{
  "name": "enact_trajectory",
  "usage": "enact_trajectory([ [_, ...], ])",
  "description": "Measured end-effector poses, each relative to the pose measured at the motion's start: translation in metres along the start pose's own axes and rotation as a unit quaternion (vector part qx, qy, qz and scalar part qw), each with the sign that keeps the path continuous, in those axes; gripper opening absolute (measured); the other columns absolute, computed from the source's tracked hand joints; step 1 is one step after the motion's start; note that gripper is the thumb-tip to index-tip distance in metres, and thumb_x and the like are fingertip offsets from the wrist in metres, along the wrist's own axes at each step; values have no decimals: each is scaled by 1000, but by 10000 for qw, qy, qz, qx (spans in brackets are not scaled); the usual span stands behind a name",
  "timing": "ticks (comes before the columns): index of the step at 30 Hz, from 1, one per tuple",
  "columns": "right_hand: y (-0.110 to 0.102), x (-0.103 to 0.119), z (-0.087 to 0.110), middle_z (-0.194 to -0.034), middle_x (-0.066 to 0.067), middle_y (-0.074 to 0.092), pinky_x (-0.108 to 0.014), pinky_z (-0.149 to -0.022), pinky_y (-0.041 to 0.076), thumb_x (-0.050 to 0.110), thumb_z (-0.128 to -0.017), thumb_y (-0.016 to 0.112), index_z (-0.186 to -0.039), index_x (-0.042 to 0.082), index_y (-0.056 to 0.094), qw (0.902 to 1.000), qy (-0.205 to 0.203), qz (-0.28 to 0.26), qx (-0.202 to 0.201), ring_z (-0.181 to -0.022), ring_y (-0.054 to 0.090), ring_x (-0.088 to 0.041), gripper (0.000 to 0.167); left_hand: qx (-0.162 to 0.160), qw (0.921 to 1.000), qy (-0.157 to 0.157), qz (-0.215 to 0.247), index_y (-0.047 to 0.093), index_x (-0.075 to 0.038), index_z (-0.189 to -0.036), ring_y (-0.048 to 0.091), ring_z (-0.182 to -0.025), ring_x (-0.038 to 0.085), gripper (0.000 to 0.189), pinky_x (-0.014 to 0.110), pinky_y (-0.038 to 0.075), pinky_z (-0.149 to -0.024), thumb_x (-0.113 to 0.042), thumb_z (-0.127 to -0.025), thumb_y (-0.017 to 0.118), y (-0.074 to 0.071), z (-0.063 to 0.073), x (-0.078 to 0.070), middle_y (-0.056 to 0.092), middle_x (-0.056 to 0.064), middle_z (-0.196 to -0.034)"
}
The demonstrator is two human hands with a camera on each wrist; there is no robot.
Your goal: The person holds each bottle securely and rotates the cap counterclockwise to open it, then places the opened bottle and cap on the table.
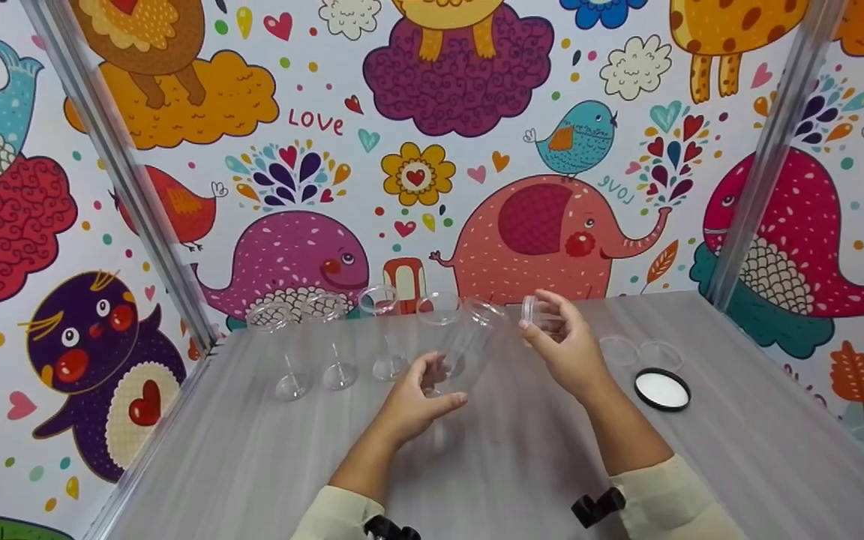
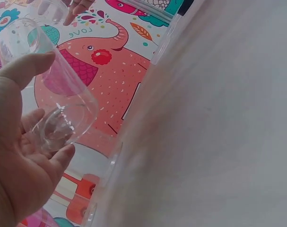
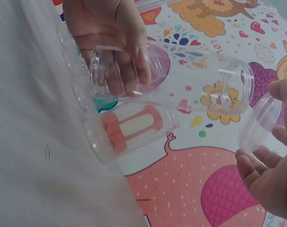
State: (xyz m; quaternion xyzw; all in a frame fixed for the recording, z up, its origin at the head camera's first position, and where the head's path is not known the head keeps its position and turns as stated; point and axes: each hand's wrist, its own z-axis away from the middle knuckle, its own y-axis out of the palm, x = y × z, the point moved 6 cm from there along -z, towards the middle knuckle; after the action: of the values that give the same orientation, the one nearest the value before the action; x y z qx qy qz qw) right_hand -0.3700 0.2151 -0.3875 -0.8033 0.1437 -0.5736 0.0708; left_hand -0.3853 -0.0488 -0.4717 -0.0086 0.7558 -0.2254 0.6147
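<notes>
A clear plastic jar [image 1: 477, 330] is held tilted above the table in my left hand [image 1: 418, 397], its mouth leaning up toward the right. In the left wrist view the thumb lies along the jar [image 2: 70, 85] and the fingers curl about its lower part. My right hand [image 1: 567, 345] pinches a clear round screw lid [image 1: 529, 310] by its rim. That lid [image 3: 260, 120] stands on edge, just apart from the jar's mouth, in the right wrist view. The jar looks see-through, with nothing visible inside.
Several similar clear jars [image 1: 293, 386] stand open in a row along the back left of the grey table [image 1: 252, 465]. Right of my right hand lie two clear lids [image 1: 661, 354] and a black-rimmed white disc [image 1: 662, 389]. Patterned walls [image 1: 417, 225] enclose the table.
</notes>
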Motion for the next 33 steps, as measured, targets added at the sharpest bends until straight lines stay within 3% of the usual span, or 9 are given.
enact_trajectory([
  [8, -29, -17, 9, -144, -12, 55, -37, -96, 65, 42, -97, 79, -155, 26, 50, 9994, 146, 268, -137, -128, 67, -32, 67, -13, 9999, -128, 15, 39, -17, -162, 46, -156, 33, 92, 61, 38, -127, -54, -90, 82, 11, -2, 3, 53, 10, -164],
  [16, -66, -39, 24, -149, -15, 55, -46, -104, 62, 53, -91, 83, -156, 21, 44, 9951, 687, 707, -81, -136, 61, -37, 83, -113, 9996, -182, -180, 43, -19, -159, 47, -154, 38, 89, 62, 41, -125, -56, -88, 82, 23, -11, 0, 56, 3, -160],
  [22, -90, -54, 32, -153, -17, 53, -45, -107, 60, 55, -87, 85, -156, 16, 38, 9898, 1118, 881, -27, -139, 60, -37, 93, -256, 9993, -245, -126, 45, -16, -157, 52, -151, 32, 86, 58, 43, -125, -52, -89, 84, 34, -28, -1, 58, 2, -158],
  [27, -101, -66, 29, -165, -19, 40, -53, -114, 54, 50, -86, 87, -161, 17, 36, 9847, 1443, 972, 129, -149, 49, -42, 96, -405, 9982, -420, -125, 49, -16, -153, 55, -148, 32, 84, 56, 48, -121, -51, -87, 86, 44, -44, -2, 59, 6, -155],
  [33, -105, -81, 27, -166, -24, 38, -58, -113, 54, 52, -89, 84, -163, 16, 42, 9742, 1560, 1578, 411, -147, 48, -46, 93, -592, 9966, -566, -131, 46, -14, -156, 53, -150, 29, 87, 53, 46, -123, -49, -87, 87, 58, -62, -4, 56, 6, -158],
])
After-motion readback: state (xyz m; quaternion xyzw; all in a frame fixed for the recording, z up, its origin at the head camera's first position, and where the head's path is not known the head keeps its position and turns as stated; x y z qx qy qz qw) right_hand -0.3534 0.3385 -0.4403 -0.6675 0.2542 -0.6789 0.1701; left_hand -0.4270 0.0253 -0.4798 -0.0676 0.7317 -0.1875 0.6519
